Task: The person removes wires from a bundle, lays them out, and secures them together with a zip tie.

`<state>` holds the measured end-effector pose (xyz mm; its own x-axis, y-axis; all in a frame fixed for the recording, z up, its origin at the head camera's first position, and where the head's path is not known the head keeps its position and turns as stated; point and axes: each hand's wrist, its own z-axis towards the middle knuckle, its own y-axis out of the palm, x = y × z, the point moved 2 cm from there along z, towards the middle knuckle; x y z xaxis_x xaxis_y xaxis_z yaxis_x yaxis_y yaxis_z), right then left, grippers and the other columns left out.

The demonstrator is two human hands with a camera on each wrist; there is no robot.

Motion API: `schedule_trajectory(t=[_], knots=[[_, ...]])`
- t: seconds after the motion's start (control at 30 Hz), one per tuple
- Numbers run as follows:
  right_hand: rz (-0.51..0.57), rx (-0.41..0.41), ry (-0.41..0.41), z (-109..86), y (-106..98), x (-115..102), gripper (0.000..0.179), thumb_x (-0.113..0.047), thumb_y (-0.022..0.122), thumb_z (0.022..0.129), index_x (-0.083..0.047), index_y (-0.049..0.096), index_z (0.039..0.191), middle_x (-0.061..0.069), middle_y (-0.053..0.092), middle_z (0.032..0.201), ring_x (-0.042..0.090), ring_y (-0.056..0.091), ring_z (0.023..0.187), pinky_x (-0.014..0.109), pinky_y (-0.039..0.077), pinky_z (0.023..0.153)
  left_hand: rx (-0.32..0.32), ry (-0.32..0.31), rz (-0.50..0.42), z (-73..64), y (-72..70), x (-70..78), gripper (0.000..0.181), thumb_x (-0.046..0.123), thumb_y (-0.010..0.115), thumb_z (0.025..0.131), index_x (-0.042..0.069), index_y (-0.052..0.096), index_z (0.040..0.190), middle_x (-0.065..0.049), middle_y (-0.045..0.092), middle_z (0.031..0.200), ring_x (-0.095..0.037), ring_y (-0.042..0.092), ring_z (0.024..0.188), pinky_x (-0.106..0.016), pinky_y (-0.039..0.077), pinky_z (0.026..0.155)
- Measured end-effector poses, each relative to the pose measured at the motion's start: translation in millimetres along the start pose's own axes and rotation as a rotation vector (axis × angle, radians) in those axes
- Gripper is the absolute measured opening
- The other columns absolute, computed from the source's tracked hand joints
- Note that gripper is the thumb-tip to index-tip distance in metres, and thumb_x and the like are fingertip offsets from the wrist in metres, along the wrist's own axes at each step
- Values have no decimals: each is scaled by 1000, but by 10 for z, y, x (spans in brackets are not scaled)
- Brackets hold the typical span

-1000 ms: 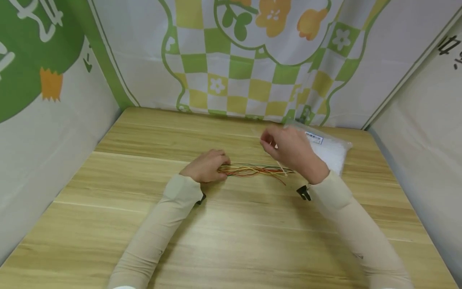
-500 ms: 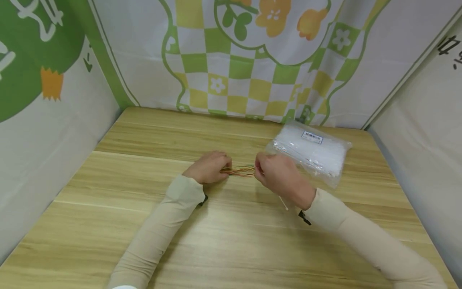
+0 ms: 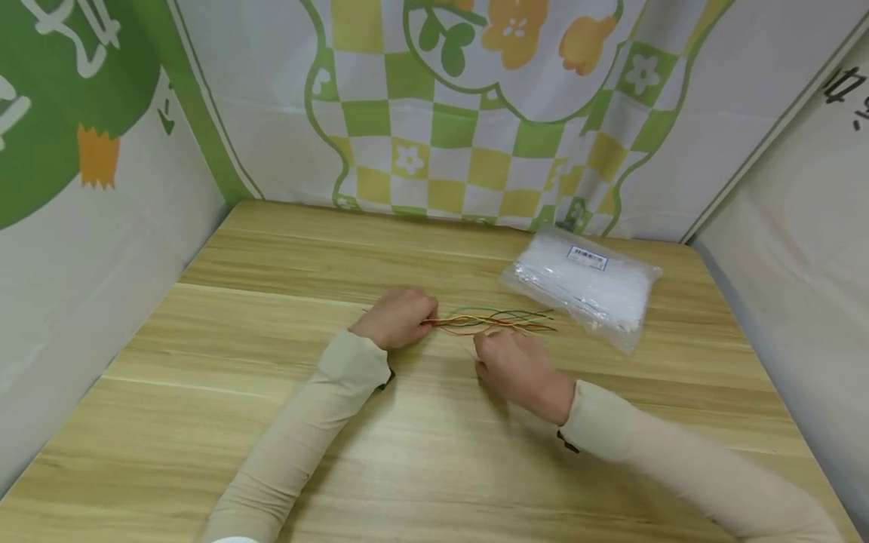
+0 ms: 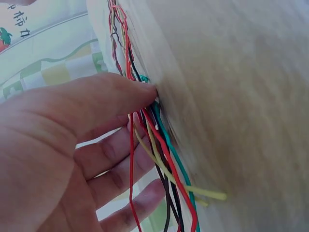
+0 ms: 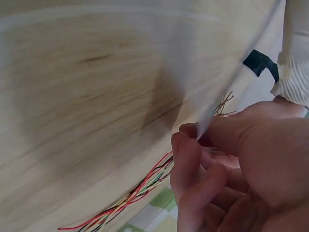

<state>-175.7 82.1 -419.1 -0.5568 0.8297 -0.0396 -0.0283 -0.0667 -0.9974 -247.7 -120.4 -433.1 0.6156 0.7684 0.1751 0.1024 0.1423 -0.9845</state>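
Observation:
A loose bundle of thin coloured wires (image 3: 502, 319), red, yellow, green and black, lies on the wooden table. My left hand (image 3: 397, 317) grips it near one end; in the left wrist view the thumb presses the wires (image 4: 166, 150) against the fingers, with loose ends trailing past. Just in front of the bundle, my right hand (image 3: 519, 369) pinches a thin translucent white cable tie (image 5: 238, 72) between thumb and forefinger. The tie is blurred in the right wrist view, and its end inside the fingers is hidden. The right hand appears apart from the wires.
A clear plastic bag (image 3: 584, 283) packed with white cable ties, bearing a barcode label, lies at the back right. The wooden table (image 3: 421, 467) is enclosed by a patterned cloth (image 3: 468, 151) behind and pale walls at both sides.
My right hand came down from above the wires' right end, closed around them, then moved off toward the front, still with the cable tie. The left hand shifted slightly right.

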Motion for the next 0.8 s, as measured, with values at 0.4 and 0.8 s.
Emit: schedule_trajectory(t=[0.4, 0.8], knots=[[131, -15, 82, 180, 71, 36, 27, -4, 66, 94, -10, 54, 71, 3, 49, 63, 15, 47, 54, 28, 33, 38, -23, 8, -24, -20, -8, -5, 8, 10, 68, 100, 9, 69, 92, -3, 70, 86, -15, 55, 73, -35, 51, 72], [162, 14, 99, 348, 22, 79, 31, -19, 76, 97, -9, 60, 72, -2, 50, 61, 13, 44, 56, 30, 39, 49, -53, -22, -38, -15, -36, 5, 7, 10, 67, 101, 8, 72, 96, -3, 72, 90, -15, 57, 75, -35, 53, 74]])
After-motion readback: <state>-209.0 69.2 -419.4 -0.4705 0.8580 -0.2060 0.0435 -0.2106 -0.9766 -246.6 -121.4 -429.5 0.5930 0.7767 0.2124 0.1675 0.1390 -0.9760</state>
